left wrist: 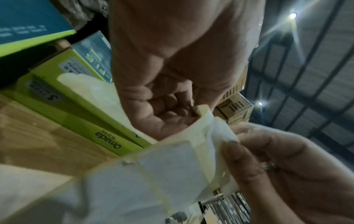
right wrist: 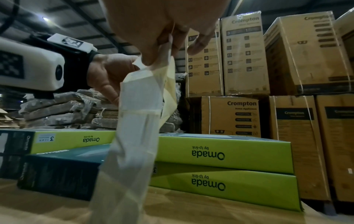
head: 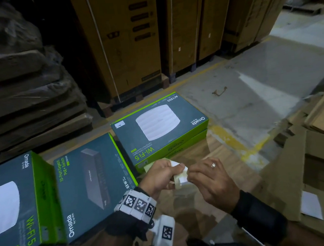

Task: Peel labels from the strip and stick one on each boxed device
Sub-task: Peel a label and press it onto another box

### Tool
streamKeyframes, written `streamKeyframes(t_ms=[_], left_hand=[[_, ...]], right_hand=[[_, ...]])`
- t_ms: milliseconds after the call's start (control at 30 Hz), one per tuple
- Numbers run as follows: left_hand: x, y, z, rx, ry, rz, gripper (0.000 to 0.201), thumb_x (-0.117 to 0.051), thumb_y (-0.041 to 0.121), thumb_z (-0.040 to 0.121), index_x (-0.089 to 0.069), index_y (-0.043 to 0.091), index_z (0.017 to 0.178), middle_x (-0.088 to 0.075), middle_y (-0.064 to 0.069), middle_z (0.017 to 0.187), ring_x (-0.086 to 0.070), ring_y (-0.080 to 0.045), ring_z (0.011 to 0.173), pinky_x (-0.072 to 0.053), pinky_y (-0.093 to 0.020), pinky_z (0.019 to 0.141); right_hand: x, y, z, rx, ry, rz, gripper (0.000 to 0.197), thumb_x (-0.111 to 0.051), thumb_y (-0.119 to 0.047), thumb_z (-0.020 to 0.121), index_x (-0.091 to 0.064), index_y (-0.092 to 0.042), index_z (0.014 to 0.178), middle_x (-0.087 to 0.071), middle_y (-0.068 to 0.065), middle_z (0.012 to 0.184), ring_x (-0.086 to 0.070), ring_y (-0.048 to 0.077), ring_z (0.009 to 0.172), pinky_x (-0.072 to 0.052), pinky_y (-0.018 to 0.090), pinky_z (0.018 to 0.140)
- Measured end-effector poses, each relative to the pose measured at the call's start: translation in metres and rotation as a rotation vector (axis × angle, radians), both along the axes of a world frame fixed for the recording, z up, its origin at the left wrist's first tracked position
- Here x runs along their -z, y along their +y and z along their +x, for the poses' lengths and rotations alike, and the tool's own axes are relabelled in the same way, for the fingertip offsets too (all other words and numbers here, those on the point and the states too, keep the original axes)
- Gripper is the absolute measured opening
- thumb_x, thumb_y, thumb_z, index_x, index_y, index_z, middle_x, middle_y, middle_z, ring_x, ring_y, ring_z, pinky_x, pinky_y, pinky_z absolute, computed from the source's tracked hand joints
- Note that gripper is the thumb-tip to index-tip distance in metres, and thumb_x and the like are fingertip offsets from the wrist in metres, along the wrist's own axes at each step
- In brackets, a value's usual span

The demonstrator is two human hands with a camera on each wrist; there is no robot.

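Strip [head: 178, 177] pinched taut in left hand [head: 159, 176] above the desk's [head: 202, 152] near edge so right hand [head: 210, 179] can pinch a label [left wrist: 223, 136] corner free.

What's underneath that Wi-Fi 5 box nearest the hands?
A second green Omada box lies under the Wi-Fi 5 box. Only its side shows; its top is covered.

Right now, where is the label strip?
In the head view the label strip is low centre, pinched between the left hand and right hand, near the stacked Wi-Fi 5 boxes.
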State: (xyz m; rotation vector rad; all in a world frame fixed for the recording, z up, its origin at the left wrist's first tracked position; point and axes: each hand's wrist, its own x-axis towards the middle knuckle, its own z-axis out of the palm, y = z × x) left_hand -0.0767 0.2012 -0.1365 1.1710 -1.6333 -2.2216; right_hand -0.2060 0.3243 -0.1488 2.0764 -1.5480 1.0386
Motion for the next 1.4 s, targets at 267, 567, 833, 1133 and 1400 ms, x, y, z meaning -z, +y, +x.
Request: streamKeyframes(t_ms=[267,567,833,1133,1400], left_hand=[[-0.002,0.001,-0.005,0.037,0.005,-0.018,0.024,-0.053,0.014,0.095,-0.065,0.007,0.076,-0.059,0.002,0.050,-0.049,-0.002,0.038,-0.034,-0.011,0.038],[0.004,0.003,-0.013,0.050,-0.013,-0.020,0.025,-0.053,0.013,0.095,-0.065,0.004,0.075,-0.061,-0.002,0.053,-0.051,-0.006,0.040,-0.036,-0.014,0.041],[0.015,-0.007,-0.015,0.136,-0.065,-0.063,0.035,-0.058,0.022,0.094,-0.071,0.013,0.063,-0.059,-0.004,0.058,-0.048,-0.013,0.049,-0.034,-0.025,0.052],[0.019,-0.006,-0.018,0.112,-0.025,-0.076,0.034,-0.054,0.025,0.096,-0.066,0.012,0.066,-0.063,-0.002,0.062,-0.053,-0.012,0.054,-0.040,-0.026,0.059],[0.007,-0.005,-0.005,0.103,0.204,-0.285,0.041,-0.066,0.026,0.079,-0.051,0.020,0.117,-0.063,-0.006,0.080,-0.054,-0.015,0.070,-0.043,-0.030,0.062]], right_hand=[[-0.001,-0.002,-0.008,-0.016,-0.079,-0.009,0.024,-0.066,-0.001,0.079,-0.060,-0.022,0.090,-0.068,-0.005,0.090,-0.062,0.017,0.080,-0.042,0.040,0.076],[-0.001,0.004,-0.005,0.000,-0.417,0.042,0.007,-0.074,-0.005,0.079,-0.073,-0.012,0.076,-0.071,-0.008,0.085,-0.066,0.012,0.077,-0.049,0.040,0.070],[-0.002,0.004,-0.004,-0.064,-0.638,0.079,0.008,-0.074,-0.011,0.080,-0.073,-0.009,0.072,-0.072,-0.008,0.081,-0.068,0.012,0.074,-0.050,0.040,0.067],[0.002,0.004,-0.003,0.058,-1.017,0.192,0.013,-0.076,-0.003,0.071,-0.073,-0.016,0.071,-0.071,-0.005,0.074,-0.064,0.014,0.068,-0.048,0.024,0.066],[0.005,-0.002,-0.010,0.198,-1.299,0.293,0.017,-0.076,0.005,0.073,-0.070,-0.011,0.073,-0.069,-0.002,0.069,-0.060,0.007,0.064,-0.047,0.019,0.063]])
